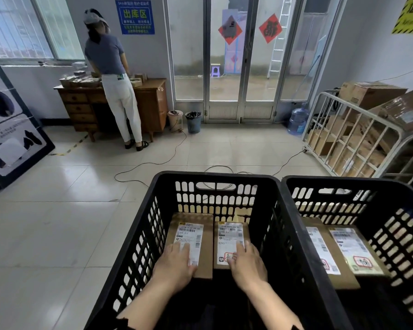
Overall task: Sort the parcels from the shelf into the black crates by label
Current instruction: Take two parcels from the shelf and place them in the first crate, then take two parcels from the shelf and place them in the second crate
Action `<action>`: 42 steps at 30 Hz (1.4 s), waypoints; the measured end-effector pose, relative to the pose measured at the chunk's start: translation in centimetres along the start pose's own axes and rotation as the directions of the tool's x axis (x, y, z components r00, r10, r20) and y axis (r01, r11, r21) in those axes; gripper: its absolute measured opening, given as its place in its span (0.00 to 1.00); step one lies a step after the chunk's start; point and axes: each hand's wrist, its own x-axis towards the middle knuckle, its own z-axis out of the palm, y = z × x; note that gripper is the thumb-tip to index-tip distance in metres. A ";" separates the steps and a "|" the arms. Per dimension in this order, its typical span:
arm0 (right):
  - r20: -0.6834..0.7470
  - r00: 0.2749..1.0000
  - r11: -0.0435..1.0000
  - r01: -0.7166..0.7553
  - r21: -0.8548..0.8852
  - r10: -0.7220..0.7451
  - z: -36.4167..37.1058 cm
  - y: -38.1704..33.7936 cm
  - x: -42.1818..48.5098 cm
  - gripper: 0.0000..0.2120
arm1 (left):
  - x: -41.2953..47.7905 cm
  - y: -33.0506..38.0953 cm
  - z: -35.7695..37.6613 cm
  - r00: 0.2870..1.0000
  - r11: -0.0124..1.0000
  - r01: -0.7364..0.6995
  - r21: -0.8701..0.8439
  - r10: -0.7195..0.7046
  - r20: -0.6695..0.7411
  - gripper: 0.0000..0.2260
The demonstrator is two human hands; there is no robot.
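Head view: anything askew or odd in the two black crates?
No visible damage. In the left black plastic crate, two brown cardboard parcels lie flat, labels up, under the left hand and right hand. In the right black plastic crate, two labelled cardboard parcels overlap, slightly skewed. Loose grey cables trail across the tiled floor beyond.

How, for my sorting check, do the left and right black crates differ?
The left crate has the left hand and the right hand resting on its two parcels; the right crate has no hand in it. The left crate's parcels lie straight, side by side; the right crate's lie angled, seemingly overlapping. Both are black, slotted and hold two labelled cardboard parcels.
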 end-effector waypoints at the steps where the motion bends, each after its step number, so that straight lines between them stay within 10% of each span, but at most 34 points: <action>1: -0.014 1.000 1.000 0.011 0.004 -0.011 -0.5 -0.2 -0.3 0.28 | -0.4 0.2 -0.5 1.000 1.000 0.000 -0.004 0.000 -0.022 0.28; 23: -0.105 0.988 0.989 0.102 -0.106 -0.113 -11.4 -2.2 -17.9 0.29 | -16.1 1.6 -8.9 0.937 0.974 -0.195 0.119 0.221 -0.272 0.25; 42: -0.291 0.936 0.960 -0.247 -0.134 0.200 -15.4 8.8 -43.2 0.27 | -32.1 12.1 -5.4 0.773 0.807 -0.570 0.153 0.590 -0.235 0.28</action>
